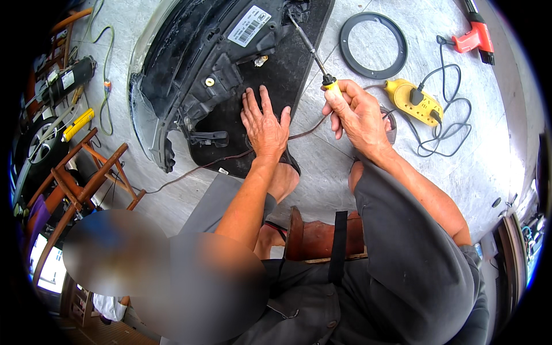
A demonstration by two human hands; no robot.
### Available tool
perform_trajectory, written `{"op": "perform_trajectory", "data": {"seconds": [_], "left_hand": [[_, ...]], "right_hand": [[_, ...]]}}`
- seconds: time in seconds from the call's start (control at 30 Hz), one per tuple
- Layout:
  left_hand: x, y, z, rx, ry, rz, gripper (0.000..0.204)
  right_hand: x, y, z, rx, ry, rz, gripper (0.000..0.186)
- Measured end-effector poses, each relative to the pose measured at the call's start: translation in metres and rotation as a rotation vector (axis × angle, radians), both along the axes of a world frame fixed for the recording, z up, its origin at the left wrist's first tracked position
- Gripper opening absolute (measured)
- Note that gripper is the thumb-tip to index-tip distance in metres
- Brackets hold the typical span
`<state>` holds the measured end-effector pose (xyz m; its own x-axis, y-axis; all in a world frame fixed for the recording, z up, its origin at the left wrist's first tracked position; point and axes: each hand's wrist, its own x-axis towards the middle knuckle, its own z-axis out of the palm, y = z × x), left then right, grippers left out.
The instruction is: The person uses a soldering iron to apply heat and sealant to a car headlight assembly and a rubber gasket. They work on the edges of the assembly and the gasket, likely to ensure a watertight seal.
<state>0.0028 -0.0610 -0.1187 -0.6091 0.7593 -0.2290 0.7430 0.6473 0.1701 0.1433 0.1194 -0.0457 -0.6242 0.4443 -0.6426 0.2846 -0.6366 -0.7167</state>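
Note:
In my right hand (359, 115) is a soldering iron (313, 50) with a yellow grip and a long metal shaft. Its tip touches or hovers by the dark, rough upper corner of a car headlight (221, 63); I cannot tell which. The headlight lies with its black back upward, carrying a white label (249, 26), its clear lens edge to the left. My left hand (265, 123) rests flat with fingers spread on a black mat (276, 77), right of the headlight housing, holding nothing.
A black ring (374, 76) lies on the grey tiled floor. To the right are a yellow power strip (414, 102) with black plugs and cords, and a red heat gun (475, 40). A brown cord (310, 130) crosses near my hands. Wooden frames (86, 181) stand at left.

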Motion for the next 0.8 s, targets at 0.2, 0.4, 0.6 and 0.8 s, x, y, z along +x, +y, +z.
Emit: {"op": "perform_trajectory", "data": {"seconds": [0.2, 0.4, 0.6, 0.8], "left_hand": [[0.000, 0.000, 0.000, -0.011, -0.006, 0.003, 0.082], [0.000, 0.000, 0.000, -0.019, -0.004, 0.002, 0.082], [0.000, -0.001, -0.001, -0.003, 0.005, -0.002, 0.082], [0.000, 0.000, -0.001, -0.002, 0.010, -0.005, 0.083]], "right_hand": [[-0.002, 0.003, 0.003, 0.078, -0.056, 0.031, 0.031], [-0.001, 0.003, 0.011, 0.070, -0.077, 0.005, 0.031], [-0.002, 0.012, 0.020, 0.101, -0.126, 0.009, 0.031], [-0.002, 0.015, 0.022, 0.132, -0.131, 0.011, 0.031]]}}
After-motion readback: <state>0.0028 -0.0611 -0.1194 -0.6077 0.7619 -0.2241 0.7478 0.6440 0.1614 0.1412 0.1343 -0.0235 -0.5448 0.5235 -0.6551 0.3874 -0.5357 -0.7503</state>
